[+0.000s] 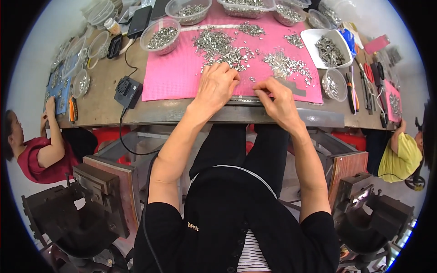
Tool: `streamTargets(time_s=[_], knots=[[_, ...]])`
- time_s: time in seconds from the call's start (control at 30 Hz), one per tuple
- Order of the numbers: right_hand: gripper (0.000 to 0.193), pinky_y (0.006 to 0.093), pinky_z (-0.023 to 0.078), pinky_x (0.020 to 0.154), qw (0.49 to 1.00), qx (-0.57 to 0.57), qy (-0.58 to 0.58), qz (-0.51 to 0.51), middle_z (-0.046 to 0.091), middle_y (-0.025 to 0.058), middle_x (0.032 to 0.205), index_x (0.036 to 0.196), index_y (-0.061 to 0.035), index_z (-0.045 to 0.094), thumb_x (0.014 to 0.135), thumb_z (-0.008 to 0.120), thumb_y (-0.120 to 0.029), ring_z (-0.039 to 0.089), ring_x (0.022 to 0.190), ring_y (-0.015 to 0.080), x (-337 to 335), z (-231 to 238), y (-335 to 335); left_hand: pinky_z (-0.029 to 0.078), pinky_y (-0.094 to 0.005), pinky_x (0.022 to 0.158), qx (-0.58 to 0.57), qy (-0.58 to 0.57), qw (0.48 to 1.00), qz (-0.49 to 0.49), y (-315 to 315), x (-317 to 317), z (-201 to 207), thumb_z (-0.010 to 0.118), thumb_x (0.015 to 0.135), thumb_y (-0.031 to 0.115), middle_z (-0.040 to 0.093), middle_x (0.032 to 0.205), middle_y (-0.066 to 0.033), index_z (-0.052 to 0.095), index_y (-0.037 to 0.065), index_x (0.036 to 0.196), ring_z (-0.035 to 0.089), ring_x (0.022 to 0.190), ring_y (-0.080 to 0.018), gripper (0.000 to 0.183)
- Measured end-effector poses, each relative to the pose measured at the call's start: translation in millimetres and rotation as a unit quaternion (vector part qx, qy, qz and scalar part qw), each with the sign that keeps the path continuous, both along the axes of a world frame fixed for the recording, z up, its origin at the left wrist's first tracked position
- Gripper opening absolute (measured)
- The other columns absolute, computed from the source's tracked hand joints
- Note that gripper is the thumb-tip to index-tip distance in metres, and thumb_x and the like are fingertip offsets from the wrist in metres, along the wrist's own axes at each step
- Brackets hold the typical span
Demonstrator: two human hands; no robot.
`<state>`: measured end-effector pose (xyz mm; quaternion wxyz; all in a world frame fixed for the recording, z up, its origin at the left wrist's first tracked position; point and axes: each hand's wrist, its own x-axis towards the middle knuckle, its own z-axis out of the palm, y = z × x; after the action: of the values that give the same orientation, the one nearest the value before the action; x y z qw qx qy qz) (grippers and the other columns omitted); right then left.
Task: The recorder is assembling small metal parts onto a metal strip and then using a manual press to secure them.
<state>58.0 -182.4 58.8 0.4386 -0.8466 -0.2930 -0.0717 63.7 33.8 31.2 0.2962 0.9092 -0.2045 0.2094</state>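
My left hand (215, 87) rests on the pink mat (170, 84) with its fingers curled down at the near edge of a pile of small shiny metal pieces (214, 45). Its fingertips are partly hidden, and whatever they hold cannot be made out. My right hand (278, 101) is bent at the mat's front edge, thumb and forefinger drawn close together; anything between them is too small to name. Just below and between both hands lies a narrow metal strip (243, 98) along the table edge. A flat grey metal plate (293, 86) lies beside my right hand.
Clear tubs of metal pieces (160, 37) and a white tray (314, 41) ring the mat. A black adapter (128, 92) with a cable sits left; pliers (350, 93) lie right. People work at both sides, one in red (43, 157), one in yellow (400, 157).
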Motion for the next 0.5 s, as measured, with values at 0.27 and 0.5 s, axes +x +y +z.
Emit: streamTargets(time_s=[0.27, 0.5], knots=[[0.014, 0.039, 0.051, 0.076, 0.995, -0.015, -0.101, 0.003, 0.065, 0.0126, 0.094, 0.096, 0.0005, 0.066, 0.083, 0.071, 0.004, 0.064, 0.086, 0.0309, -18.0, -14.2, 13.0, 0.046, -0.0389, 0.079, -0.066, 0.005, 0.998, -0.006, 0.4, -7.3, 0.8, 0.071, 0.088, 0.008, 0.063, 0.087, -0.0083, 0.067, 0.004, 0.096, 0.06, 0.084, -0.0266, 0.01], [0.019, 0.0399, 0.049, 0.076, 0.973, -0.082, -0.217, -0.003, 0.063, 0.0122, 0.096, 0.099, 0.0006, 0.065, 0.08, 0.07, 0.002, 0.062, 0.086, 0.0297, -21.4, -18.2, 14.7, 0.053, -0.0334, 0.07, -0.245, 0.098, 0.964, 0.011, -11.6, -43.1, 5.3, 0.064, 0.095, 0.002, 0.065, 0.09, -0.0115, 0.063, 0.0, 0.099, 0.065, 0.079, -0.0214, 0.004]])
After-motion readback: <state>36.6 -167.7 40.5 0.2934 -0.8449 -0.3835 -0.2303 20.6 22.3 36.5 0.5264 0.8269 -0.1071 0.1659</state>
